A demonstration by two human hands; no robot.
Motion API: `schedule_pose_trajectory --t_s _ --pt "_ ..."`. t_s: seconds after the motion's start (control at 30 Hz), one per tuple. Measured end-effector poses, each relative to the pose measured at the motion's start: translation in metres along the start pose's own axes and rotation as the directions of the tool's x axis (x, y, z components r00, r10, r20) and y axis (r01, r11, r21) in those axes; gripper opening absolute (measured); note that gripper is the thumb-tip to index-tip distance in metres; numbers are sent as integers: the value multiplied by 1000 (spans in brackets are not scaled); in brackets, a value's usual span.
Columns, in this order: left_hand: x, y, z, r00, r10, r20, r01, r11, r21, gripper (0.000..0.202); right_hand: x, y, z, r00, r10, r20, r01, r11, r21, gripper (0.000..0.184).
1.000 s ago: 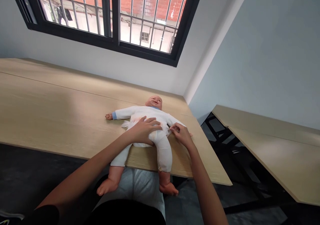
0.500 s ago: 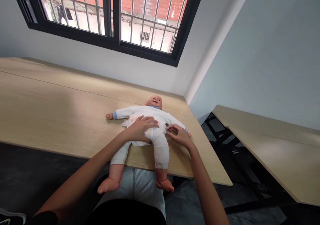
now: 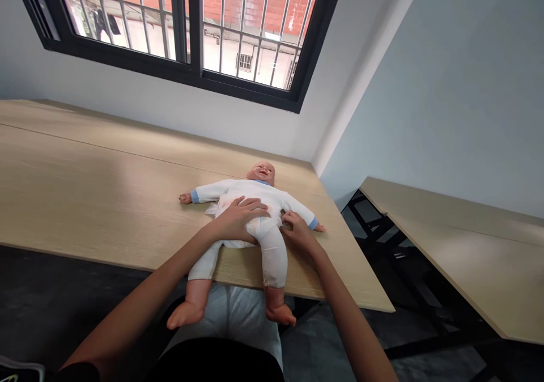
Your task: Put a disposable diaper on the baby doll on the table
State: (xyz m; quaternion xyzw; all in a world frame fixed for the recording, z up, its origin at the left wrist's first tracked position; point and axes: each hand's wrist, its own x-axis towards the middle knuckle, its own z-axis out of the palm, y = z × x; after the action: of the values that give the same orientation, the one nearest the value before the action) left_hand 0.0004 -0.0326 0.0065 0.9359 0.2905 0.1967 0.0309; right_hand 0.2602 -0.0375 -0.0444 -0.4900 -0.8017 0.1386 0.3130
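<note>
A baby doll (image 3: 238,192) in a white suit with blue cuffs lies on its back on the wooden table (image 3: 85,189), legs hanging over the near edge. My left hand (image 3: 238,220) lies flat on the doll's belly, fingers spread. My right hand (image 3: 297,232) is at the doll's right hip, fingers curled and pinching the white cloth there. A bit of white diaper (image 3: 213,209) pokes out at the doll's other side.
A second wooden table (image 3: 446,240) stands to the right across a dark gap with black frame legs. A barred window (image 3: 191,25) is in the wall behind. My own lap shows below the table edge.
My right hand has moved in from beside the doll's arm to its hip. The doll's near leg swung slightly left. My left hand has stayed on the belly.
</note>
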Motion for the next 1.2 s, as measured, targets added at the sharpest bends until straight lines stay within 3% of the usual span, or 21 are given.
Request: schedule_pose_trajectory --t_s 0.33,0.5,0.67,1.2 --pt "-3 3 -2 1000 11 -29 -10 999 36 58 1 7 -6 974 112 -195 -138 982 -126 9" --pt "-1 1 0 1000 -4 -10 4 1000 18 63 -3 3 -18 992 120 -35 -118 992 55 9" --pt "-1 -1 1 1000 2 -9 -2 1000 27 62 -7 -3 -27 991 129 46 -135 976 171 28" --pt "0 -5 6 1000 -11 -8 12 1000 19 66 -5 4 -14 988 30 149 -30 1000 -4 16"
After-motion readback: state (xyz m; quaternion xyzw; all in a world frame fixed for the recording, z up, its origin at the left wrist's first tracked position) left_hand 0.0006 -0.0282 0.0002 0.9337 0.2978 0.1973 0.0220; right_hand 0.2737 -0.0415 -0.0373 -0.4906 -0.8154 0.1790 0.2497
